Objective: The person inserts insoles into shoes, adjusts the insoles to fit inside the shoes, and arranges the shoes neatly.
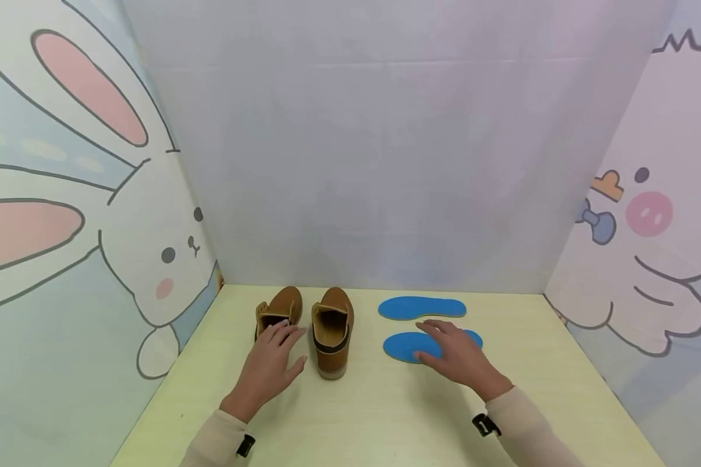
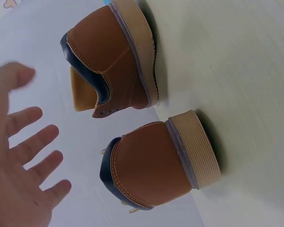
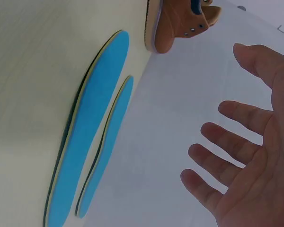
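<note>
Insoles (image 1: 405,347) are lying right of the shoes (image 1: 332,362) on the tabletop (image 1: 374,421); left hand (image 1: 265,371) and right hand (image 1: 458,355) are hovering empty, fingers spread. Pre-grab stage, I'd guess; next move's probably needing a pinch.

This looks like a staged booth: a plain backdrop (image 1: 380,162) at the far side, with cartoon-printed left panel (image 1: 87,214) and right panel (image 1: 654,272), encloses a pale table (image 1: 374,421).

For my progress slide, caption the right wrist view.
Empty right grip near two thin, foot-shaped blue insoles and a brown leather-look shoe on a pale tabletop.
</note>
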A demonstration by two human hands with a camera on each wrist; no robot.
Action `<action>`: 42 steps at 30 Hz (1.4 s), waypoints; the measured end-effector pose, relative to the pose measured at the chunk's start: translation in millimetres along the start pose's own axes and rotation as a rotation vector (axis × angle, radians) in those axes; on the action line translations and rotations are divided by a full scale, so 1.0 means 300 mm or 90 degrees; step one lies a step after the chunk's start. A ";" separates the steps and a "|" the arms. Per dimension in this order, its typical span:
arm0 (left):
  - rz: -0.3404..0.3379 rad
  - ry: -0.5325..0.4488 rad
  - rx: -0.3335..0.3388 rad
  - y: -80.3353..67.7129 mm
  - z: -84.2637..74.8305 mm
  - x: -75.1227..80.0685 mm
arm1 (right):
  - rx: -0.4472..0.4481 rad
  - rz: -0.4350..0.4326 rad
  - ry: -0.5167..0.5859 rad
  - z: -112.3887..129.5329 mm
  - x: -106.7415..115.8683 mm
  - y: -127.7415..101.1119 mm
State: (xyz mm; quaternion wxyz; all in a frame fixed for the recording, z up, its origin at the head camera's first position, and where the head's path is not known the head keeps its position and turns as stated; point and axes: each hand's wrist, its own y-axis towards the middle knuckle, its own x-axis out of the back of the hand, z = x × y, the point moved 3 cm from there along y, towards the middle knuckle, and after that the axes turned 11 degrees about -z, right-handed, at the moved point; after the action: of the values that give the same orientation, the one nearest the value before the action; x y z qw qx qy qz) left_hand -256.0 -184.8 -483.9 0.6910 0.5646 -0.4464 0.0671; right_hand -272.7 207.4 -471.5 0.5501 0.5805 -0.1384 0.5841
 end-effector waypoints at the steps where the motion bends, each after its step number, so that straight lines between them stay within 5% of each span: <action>1: -0.010 0.001 0.002 0.001 0.002 0.005 | -0.002 0.001 0.006 0.017 -0.006 0.014; 10: -0.076 -0.014 0.042 -0.001 0.014 0.042 | -0.074 0.027 0.062 0.182 -0.074 0.150; 22: -0.082 -0.001 0.064 -0.037 0.013 0.066 | -0.202 0.060 0.117 0.358 -0.284 0.275; 33: -0.057 -0.001 0.090 -0.035 0.003 0.055 | -0.331 0.034 0.172 0.380 -0.447 0.317; 42: -0.061 0.005 0.079 -0.046 0.009 0.043 | -0.391 0.015 0.186 0.428 -0.504 0.315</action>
State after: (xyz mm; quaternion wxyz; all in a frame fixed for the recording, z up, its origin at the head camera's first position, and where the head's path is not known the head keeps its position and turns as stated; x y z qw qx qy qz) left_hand -241.6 -197.4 -485.0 0.6588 0.6267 -0.4114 0.0634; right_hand -323.3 -2.0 -515.2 0.7065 0.2960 -0.2344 0.5985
